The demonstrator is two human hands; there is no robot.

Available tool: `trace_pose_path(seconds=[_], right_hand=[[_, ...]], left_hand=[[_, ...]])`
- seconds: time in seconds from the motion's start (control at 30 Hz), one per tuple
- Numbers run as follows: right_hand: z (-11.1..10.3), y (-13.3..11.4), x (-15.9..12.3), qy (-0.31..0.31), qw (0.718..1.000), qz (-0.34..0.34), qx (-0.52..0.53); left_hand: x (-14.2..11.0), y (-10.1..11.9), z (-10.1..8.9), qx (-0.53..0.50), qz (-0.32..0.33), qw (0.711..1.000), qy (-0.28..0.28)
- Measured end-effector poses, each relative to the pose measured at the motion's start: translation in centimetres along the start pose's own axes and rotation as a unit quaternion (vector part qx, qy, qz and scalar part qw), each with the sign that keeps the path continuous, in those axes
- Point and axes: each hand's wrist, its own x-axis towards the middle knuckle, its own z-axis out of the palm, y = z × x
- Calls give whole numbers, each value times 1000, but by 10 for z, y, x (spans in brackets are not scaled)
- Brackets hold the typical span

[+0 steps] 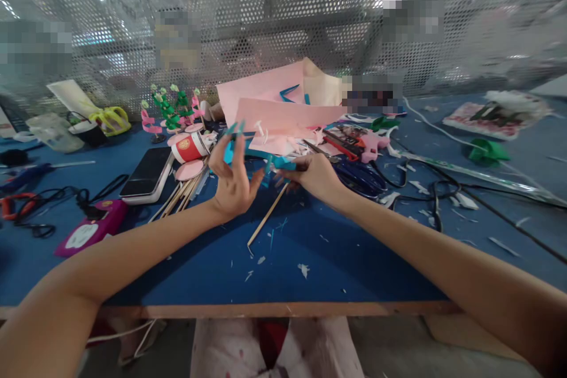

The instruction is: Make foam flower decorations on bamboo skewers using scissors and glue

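Note:
My right hand (316,177) pinches a teal strip (283,163), perhaps paper or foam, above the middle of the table. Close to its left, my left hand (234,180) is raised with its fingers apart and a little blurred. Teal shows at its fingertips; whether that is loose strip or something on the nails is unclear. More teal material lies behind and between the hands, partly hidden by the fingers. A thin wooden stick (267,217) slants down from below my right hand, its lower end on the blue table. Small teal and white scraps lie around it.
Pink sheets (283,115) stand behind the hands. To the left are a red-and-white paper cup (190,147), a white device with a dark screen (148,174), a purple power strip (93,227) and wooden sticks. Blue-handled scissors (361,177), cables and scraps lie right.

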Motion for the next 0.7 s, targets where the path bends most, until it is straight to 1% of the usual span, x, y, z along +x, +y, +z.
trace_pose_path(seconds=[0.03, 0.07, 0.1, 0.13, 0.2, 0.3, 0.4, 0.47, 0.57, 0.7], right_hand=[[0, 1, 2, 1, 1000, 16, 9], [-1, 2, 3, -1, 1000, 20, 6], [-2, 2, 3, -10, 1000, 12, -5], [-2, 1, 3, -23, 999, -6, -24], [-4, -2, 0, -42, 994, -56, -88], [-3, -6, -5, -27, 974, -113, -195], [-1, -7, -7, -22, 954, -159, -252], [0, -6, -6, -17, 945, -177, -273], [-1, -4, -4, -5, 932, -193, -305], [-2, -4, -5, -7, 912, -215, -349]], left_hand=[[-1, 2, 0, 38, 40, 998, 27], [-2, 3, 1, 61, 86, 994, 39], [-1, 5, 1, 78, 113, 990, 36], [0, 7, 1, 90, 136, 987, 15], [5, 9, 1, 108, 159, 980, -43], [10, 9, 1, 126, 179, 969, -112], [12, 7, 1, 123, 178, 963, -159], [11, 5, 1, 114, 163, 964, -178], [9, 3, 2, 84, 136, 972, -173], [8, -1, 3, 26, 92, 983, -157]])
